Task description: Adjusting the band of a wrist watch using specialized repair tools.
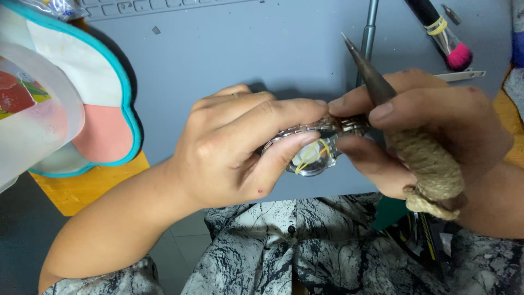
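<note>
Both hands pinch the watch [316,150] mid-frame: left hand [240,147] from 9 o'clock, right hand [431,131] from 3, also clutching a twine-wrapped awl [404,131].

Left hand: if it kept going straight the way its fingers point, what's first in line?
The left hand points rightward, its fingertips already on the metal wristwatch. Straight past the watch, it would meet the right hand, which grips the watch from the other side and holds a twine-wrapped pointed tool. Depth looks roughly level, so contact seems likely.
</note>
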